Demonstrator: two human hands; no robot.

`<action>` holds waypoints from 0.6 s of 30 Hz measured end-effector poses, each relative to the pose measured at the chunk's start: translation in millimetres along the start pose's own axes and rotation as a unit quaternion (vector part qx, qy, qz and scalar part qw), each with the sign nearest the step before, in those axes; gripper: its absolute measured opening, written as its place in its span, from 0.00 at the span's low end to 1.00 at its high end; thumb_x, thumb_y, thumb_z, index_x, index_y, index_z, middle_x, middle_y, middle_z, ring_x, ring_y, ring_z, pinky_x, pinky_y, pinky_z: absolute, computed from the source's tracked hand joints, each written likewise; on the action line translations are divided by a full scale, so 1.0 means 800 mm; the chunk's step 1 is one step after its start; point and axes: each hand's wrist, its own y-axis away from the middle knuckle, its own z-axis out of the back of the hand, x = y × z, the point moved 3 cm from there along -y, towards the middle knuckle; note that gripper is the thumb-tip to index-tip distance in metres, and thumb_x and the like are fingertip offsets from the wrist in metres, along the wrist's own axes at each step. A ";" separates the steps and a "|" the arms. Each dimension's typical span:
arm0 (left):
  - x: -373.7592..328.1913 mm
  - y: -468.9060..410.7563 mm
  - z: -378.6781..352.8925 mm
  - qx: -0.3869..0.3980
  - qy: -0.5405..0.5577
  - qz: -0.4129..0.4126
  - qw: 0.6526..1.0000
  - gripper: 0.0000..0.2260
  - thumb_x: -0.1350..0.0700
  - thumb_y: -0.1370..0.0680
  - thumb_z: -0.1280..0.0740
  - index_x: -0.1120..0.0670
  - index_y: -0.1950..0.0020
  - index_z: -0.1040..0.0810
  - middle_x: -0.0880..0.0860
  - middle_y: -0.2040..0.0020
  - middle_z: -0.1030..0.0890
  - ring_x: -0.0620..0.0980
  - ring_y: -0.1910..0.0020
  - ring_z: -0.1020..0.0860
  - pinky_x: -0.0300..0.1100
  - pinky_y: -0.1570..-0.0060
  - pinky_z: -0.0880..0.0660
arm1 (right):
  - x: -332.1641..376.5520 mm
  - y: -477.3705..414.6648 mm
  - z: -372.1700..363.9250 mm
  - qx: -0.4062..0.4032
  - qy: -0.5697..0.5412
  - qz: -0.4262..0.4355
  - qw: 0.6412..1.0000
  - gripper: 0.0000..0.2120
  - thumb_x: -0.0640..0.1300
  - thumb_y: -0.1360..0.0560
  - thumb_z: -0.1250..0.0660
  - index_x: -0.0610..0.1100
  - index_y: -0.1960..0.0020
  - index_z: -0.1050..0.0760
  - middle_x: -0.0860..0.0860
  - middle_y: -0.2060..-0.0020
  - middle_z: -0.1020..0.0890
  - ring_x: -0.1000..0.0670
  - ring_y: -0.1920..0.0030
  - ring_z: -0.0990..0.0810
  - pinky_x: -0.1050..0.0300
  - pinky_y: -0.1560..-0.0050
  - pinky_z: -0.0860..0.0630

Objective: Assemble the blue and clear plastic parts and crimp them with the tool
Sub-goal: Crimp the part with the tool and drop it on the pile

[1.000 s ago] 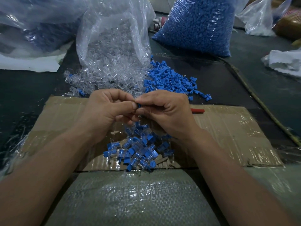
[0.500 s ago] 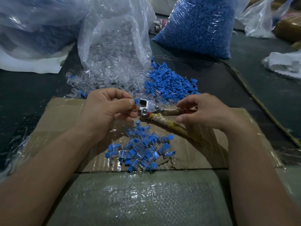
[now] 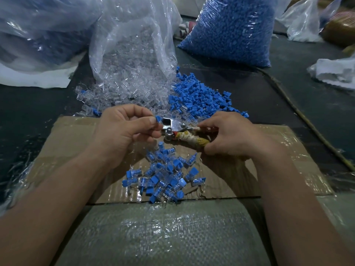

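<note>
The blue part [image 3: 158,119] is pinched by the left hand [image 3: 123,131] beside the tool [image 3: 173,126], presumably for crimping. Its handles are gripped by the right hand [image 3: 230,135].

Two hands were in play, left hand [image 3: 123,133] and right hand [image 3: 232,137], plus one crimping tool [image 3: 177,127], one blue piece [image 3: 158,119], one cardboard sheet [image 3: 288,160], one clear-parts bag [image 3: 130,45], one blue-parts bag [image 3: 234,29] and three loose heaps: clear heap [image 3: 119,93], blue heap [image 3: 201,96], assembled heap [image 3: 163,177].

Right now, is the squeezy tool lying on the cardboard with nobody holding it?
No, the right hand grips the tool by its wrapped handles, its metal head beside the blue part that the left hand pinches.
</note>
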 end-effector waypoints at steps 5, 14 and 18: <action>0.000 0.000 -0.001 -0.003 0.015 -0.003 1.000 0.08 0.61 0.37 0.32 0.60 0.60 0.25 0.57 0.68 0.17 0.48 0.71 0.19 0.34 0.73 0.23 | 0.020 -0.004 -0.007 -0.059 0.094 0.002 0.994 0.05 0.48 0.32 0.32 0.53 0.62 0.29 0.55 0.66 0.28 0.53 0.62 0.28 0.58 0.67 0.35; 0.005 -0.002 0.004 -0.018 0.041 -0.030 0.999 0.04 0.61 0.35 0.32 0.56 0.62 0.23 0.57 0.65 0.17 0.50 0.67 0.18 0.35 0.71 0.23 | 0.003 -0.003 -0.003 -0.143 -0.006 0.015 0.990 0.09 0.44 0.31 0.33 0.51 0.55 0.32 0.54 0.59 0.29 0.52 0.58 0.31 0.57 0.62 0.37; 0.002 -0.004 0.004 -0.017 0.018 -0.071 0.997 0.04 0.60 0.34 0.33 0.56 0.61 0.24 0.55 0.66 0.17 0.49 0.67 0.18 0.34 0.69 0.23 | 0.011 0.000 0.000 -0.184 -0.071 0.046 0.979 0.12 0.42 0.33 0.34 0.52 0.54 0.34 0.55 0.60 0.29 0.51 0.58 0.30 0.56 0.60 0.36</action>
